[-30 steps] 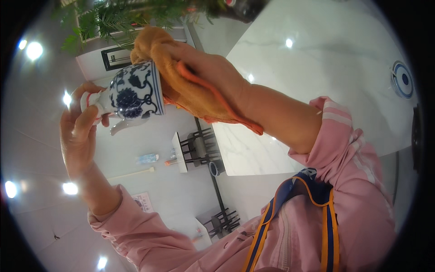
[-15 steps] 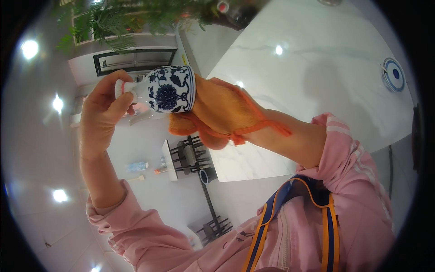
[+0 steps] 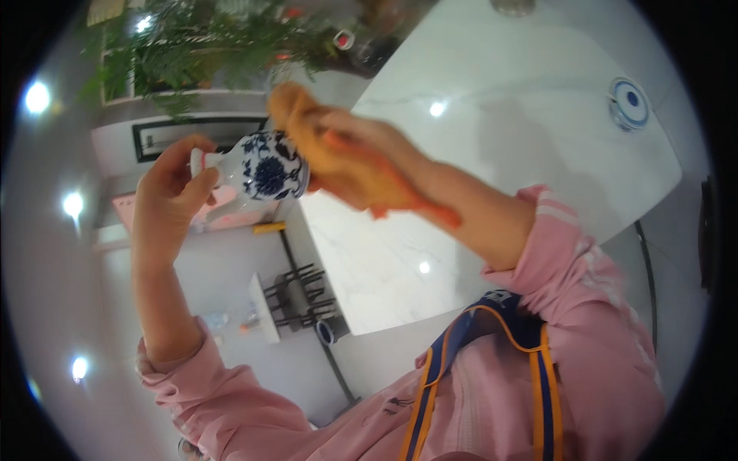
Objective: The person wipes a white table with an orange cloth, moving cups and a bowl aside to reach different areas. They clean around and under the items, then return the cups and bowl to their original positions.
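Note:
A blue-and-white porcelain bottle (image 3: 270, 167) lies sideways in mid-air, its narrow neck toward the left. The fingers and thumb of my left hand (image 3: 163, 192) are closed round the white top end of that neck. At the other end, an orange cloth (image 3: 327, 157) is pressed against the bottle's base. My right hand (image 3: 373, 138) is wrapped in this cloth and closed on it; most of its fingers are hidden, and motion blurs them. The cloth's red-orange edge hangs along my right wrist.
A large white marble-patterned table (image 3: 507, 115) spreads beyond my right arm. On it stand a round blue-and-white dish (image 3: 630, 101) and a metal-looking object (image 3: 513, 6). Green plants (image 3: 192, 58) fill the upper left. Dark chairs (image 3: 300, 296) stand lower down, past the table's edge.
My right hand and the cloth have shifted upward across the bottle's base, and the cloth now bunches above it. The bottle sits slightly lower and further left in the view, which has itself shifted.

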{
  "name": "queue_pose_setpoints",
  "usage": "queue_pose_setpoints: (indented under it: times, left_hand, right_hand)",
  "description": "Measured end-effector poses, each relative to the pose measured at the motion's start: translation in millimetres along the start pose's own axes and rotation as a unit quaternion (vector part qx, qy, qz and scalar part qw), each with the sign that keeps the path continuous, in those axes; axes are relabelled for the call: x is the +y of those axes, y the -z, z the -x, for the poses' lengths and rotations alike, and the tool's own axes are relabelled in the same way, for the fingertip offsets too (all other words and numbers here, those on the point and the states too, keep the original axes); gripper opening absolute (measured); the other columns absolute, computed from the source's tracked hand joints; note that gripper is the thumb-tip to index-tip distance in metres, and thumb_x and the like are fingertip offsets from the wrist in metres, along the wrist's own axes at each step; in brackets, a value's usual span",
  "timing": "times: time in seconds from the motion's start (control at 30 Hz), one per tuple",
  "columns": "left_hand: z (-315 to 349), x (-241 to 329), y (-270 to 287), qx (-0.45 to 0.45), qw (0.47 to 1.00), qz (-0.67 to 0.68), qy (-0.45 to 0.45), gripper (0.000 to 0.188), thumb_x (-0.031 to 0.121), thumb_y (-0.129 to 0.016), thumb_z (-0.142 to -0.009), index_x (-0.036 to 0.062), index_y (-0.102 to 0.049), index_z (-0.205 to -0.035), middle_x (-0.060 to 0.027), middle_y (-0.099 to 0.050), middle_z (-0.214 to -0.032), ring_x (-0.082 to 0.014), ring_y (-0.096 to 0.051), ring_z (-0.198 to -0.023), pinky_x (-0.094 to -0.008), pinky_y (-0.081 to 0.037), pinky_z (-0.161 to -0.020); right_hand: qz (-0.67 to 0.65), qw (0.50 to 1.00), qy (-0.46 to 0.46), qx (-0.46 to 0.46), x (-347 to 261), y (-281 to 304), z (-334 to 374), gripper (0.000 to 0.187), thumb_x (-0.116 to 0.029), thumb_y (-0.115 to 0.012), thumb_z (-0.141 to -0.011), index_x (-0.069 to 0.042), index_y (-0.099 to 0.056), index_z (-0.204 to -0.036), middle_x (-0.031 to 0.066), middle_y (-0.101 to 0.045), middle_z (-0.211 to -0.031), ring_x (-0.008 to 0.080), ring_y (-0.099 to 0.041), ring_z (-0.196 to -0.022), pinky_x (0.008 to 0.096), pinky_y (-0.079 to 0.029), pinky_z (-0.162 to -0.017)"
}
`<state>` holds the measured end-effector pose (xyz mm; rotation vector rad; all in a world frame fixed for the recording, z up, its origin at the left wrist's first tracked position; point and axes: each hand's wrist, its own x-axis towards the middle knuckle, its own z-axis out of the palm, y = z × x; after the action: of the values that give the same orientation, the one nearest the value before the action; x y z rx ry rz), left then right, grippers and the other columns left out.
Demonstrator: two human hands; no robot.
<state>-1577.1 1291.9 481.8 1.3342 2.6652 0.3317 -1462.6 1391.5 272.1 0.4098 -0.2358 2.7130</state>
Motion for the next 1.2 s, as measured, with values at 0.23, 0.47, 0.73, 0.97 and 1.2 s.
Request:
queue_pose_setpoints:
  times: [0.23,0.47,0.73,0.97,1.2]
  left_hand:
    - [-19,-26,-31,-0.019,0.998,0.059,-0.017,0.027,-0.001,-0.055,-0.083,0.0025,-0.058,-0.110,0.0040,-0.053,-0.083,-0.0015,-0.048,-0.068,-0.0172,-0.043,-0.058]
    - [-59,-62,-68,-0.032,0.987,0.156,-0.007,0.025,-0.003,-0.054,-0.082,0.0020,-0.057,-0.106,0.0044,-0.051,-0.082,-0.0017,-0.043,-0.065,-0.0165,-0.039,-0.057]
    - [-72,-77,-77,-0.057,0.988,0.117,0.081,0.023,-0.005,-0.055,-0.080,0.0017,-0.057,-0.102,0.0050,-0.044,-0.080,-0.0010,-0.037,-0.067,-0.0154,-0.029,-0.056]
    - [-100,-86,-92,-0.089,0.981,0.112,0.134,0.023,-0.006,-0.056,-0.078,0.0028,-0.056,-0.099,0.0053,-0.042,-0.078,-0.0013,-0.037,-0.068,-0.0149,-0.030,-0.058]
    - [-104,-102,-103,-0.089,0.980,0.143,0.108,0.024,-0.006,-0.057,-0.079,0.0031,-0.056,-0.101,0.0048,-0.042,-0.078,-0.0016,-0.038,-0.068,-0.0148,-0.031,-0.060]
  right_hand:
    - [0.179,0.979,-0.044,0.089,6,39,17,0.033,-0.018,-0.057,-0.089,0.000,-0.056,-0.116,0.0106,-0.062,-0.097,0.0180,-0.062,-0.088,0.0302,-0.050,-0.075]
    - [0.341,0.850,0.192,0.352,-98,161,30,0.024,-0.013,-0.054,-0.082,0.003,-0.057,-0.099,0.0129,-0.060,-0.081,0.0216,-0.060,-0.067,0.0334,-0.049,-0.064]
    - [0.730,0.254,0.116,0.624,-224,295,29,0.049,-0.027,-0.053,-0.087,-0.006,-0.046,-0.130,0.0171,-0.037,-0.141,0.0320,-0.033,-0.131,0.0453,-0.023,-0.109]
    - [0.820,0.115,0.065,0.558,-261,361,-11,0.048,-0.025,-0.044,-0.090,-0.009,-0.043,-0.136,0.0138,-0.037,-0.143,0.0311,-0.023,-0.137,0.0487,-0.016,-0.111]
    - [0.848,0.178,0.012,0.499,-277,359,-20,0.062,-0.015,-0.047,-0.078,-0.005,-0.040,-0.139,0.0129,-0.030,-0.150,0.0288,-0.015,-0.142,0.0472,-0.009,-0.113]
